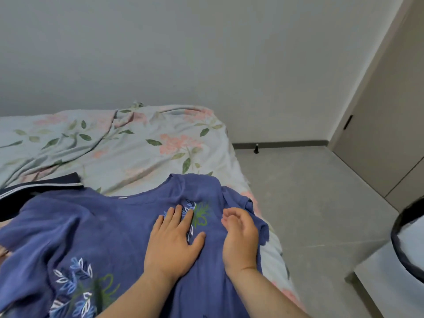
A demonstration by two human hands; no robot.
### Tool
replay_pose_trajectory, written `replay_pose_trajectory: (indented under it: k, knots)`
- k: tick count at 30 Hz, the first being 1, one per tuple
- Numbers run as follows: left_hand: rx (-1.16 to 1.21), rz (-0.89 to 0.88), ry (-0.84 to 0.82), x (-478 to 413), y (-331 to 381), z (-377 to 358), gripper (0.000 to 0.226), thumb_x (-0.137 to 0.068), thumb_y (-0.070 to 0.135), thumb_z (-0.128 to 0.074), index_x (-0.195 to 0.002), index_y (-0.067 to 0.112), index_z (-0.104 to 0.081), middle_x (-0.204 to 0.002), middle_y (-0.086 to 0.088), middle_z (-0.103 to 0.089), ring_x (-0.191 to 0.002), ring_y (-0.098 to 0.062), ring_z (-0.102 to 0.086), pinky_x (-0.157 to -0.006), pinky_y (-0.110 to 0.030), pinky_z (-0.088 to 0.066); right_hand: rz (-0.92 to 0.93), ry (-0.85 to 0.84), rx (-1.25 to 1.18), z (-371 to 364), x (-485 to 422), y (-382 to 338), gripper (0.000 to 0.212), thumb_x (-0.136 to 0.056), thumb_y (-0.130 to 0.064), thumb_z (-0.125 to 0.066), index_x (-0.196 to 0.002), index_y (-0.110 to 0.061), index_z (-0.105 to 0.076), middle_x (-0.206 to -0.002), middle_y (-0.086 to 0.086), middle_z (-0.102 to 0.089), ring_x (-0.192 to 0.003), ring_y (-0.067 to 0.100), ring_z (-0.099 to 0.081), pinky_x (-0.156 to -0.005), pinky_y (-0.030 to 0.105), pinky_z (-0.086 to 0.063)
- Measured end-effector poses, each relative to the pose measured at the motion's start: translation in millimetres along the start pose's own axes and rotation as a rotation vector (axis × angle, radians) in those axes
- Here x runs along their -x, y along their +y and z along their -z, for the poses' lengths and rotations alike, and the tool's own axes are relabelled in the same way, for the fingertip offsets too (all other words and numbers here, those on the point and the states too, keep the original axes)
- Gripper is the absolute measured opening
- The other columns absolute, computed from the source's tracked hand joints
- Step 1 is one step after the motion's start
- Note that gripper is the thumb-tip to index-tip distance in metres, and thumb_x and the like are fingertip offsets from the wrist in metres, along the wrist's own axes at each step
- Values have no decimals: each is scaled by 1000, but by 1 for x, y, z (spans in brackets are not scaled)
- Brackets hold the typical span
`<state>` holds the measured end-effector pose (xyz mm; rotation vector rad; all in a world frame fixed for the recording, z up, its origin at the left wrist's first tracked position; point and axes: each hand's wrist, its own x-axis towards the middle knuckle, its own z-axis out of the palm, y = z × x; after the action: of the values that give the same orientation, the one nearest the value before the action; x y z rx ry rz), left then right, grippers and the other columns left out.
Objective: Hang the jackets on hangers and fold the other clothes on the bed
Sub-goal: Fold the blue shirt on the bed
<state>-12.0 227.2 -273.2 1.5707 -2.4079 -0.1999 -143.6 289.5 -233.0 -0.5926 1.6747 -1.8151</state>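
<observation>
A bed (137, 143) fills the left, set against a plain pale wall (183, 53); grey tiled floor (309, 191) and a beige door (390, 134) lie to the right. The sheet is rumpled cotton printed with pink flowers and green leaves. A soft blue top (91, 226) with stitched leaf motifs lies spread across the near bed, beside a dark white-striped garment (34, 187) at left. The left hand (174, 244) presses flat on the top, fingers (177, 214) straight; the right hand (241, 239) sits beside it, fingers (229, 218) loosely curled, gripping nothing.

Top (110, 226) on bed (160, 138); garment (34, 187), perhaps jacket, behind left.
</observation>
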Motion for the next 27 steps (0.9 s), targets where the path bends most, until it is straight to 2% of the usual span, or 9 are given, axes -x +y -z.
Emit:
replay_pose_trajectory:
  k: [2, 4, 7, 10, 13, 17, 20, 23, 27]
  knots:
    - [-2, -11, -23, 0, 0, -2, 84, -80, 74, -9, -154, 36, -22, -164, 5, -15, -151, -12, -6, -122, -33, 0, -88, 73, -182, 9, 5, -12, 22, -94, 7, -47, -93, -6, -64, -79, 6, -72, -73, 19, -70, -63, 22, -56]
    - [-5, 4, -12, -1, -2, -2, 84, -80, 74, -11, -153, 36, -24, -163, 5, -18, -151, -12, -10, -122, -34, -4, -20, 142, -108, 25, -1, -22, 23, -92, 2, -51, -88, -15, -67, -74, -3, -72, -59, 10, -65, -54, 20, -52]
    - [-35, 5, -25, -3, 1, -1, 84, -80, 76, -10, -153, 37, -24, -163, 5, -18, -151, -13, -10, -122, -35, -6, 52, 110, 258, 52, -23, -29, 30, -97, -18, -52, -72, -32, -62, -67, -26, -65, -64, -1, -60, -58, 12, -41]
    - [-24, 14, -24, -1, 3, 0, 85, -79, 76, -9, -154, 37, -22, -163, 5, -16, -151, -13, -8, -123, -34, -5, 1, -128, 620, 51, -40, -26, 32, -99, -31, -46, -67, -35, -42, -60, -14, -49, -64, 13, -46, -51, 20, -32]
    - [-24, 16, -21, 0, 3, 1, 85, -79, 77, -11, -154, 37, -23, -163, 5, -17, -151, -12, -9, -123, -34, -5, -34, -197, 879, 42, -56, -24, 40, -91, -36, -55, -58, -30, -32, -54, -10, -41, -57, 17, -40, -46, 24, -26]
    - [-14, 17, 3, 0, 3, 0, 84, -79, 76, -14, -153, 36, -27, -162, 4, -21, -150, -13, -13, -122, -34, -6, -136, -184, 651, 38, -68, -25, 22, -73, -20, -66, -52, -17, -60, -49, -16, -47, -55, 16, -44, -54, 26, -33]
    - [-10, 10, 15, 1, 3, 0, 83, -80, 75, -16, -152, 36, -31, -161, 5, -24, -150, -13, -15, -122, -34, -8, -263, -90, 284, 35, -81, -34, 8, -75, -8, -65, -67, -7, -62, -69, 4, -62, -67, 19, -53, -61, 33, -41]
    - [-2, 14, 22, 1, 3, -1, 83, -79, 75, -16, -151, 37, -30, -161, 6, -24, -150, -13, -15, -122, -34, -8, -280, -17, 262, 46, -101, -45, 8, -88, -7, -61, -83, -1, -63, -90, 22, -70, -79, 29, -66, -68, 38, -52]
    - [-3, 19, 27, 0, 3, -2, 83, -79, 76, -14, -151, 39, -30, -162, 7, -23, -150, -12, -14, -122, -33, -7, -513, -177, 145, 67, -102, -48, 26, -97, -27, -60, -84, -6, -66, -66, 8, -66, -53, 20, -60, -50, 27, -47]
